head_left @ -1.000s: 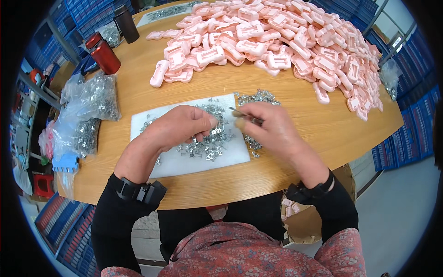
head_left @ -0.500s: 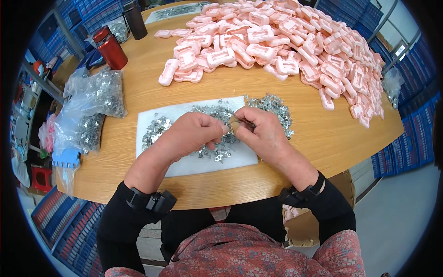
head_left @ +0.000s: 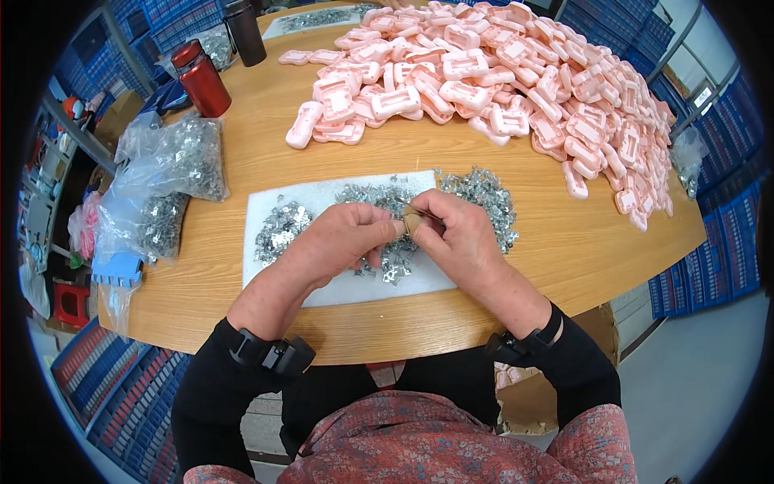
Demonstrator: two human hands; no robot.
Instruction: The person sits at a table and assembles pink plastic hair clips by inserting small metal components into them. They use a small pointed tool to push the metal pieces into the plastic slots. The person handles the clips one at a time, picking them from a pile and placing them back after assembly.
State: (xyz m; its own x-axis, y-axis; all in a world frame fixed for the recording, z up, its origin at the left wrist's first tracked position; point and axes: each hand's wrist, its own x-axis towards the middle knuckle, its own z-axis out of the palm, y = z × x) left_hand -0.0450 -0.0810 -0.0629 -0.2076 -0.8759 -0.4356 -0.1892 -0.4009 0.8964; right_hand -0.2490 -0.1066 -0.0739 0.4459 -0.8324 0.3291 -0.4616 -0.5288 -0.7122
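Observation:
My left hand (head_left: 355,235) and my right hand (head_left: 458,230) meet above a white foam sheet (head_left: 339,294). The left fingers pinch at something too small to make out. In my right hand, thumb and fingers close on a thin, dark, narrow thing (head_left: 425,214) that is mostly hidden. Tan wrapping shows at that hand's fingertips. Small silvery metal clips (head_left: 284,228) lie in loose piles on the foam, under and beside both hands. Another heap of metal clips (head_left: 488,202) rests just past the foam, to the right of my right hand.
Pink plastic shells (head_left: 484,68) are heaped across the table's far right. Clear bags of metal parts (head_left: 189,157) lie at the left, with a blue foam piece (head_left: 117,269) below. A red flask (head_left: 201,81) and a dark bottle (head_left: 245,34) stand behind them.
The whole view has shifted slightly. Both hands stay together over the foam, and the left fingertips have moved a little closer to the right ones.

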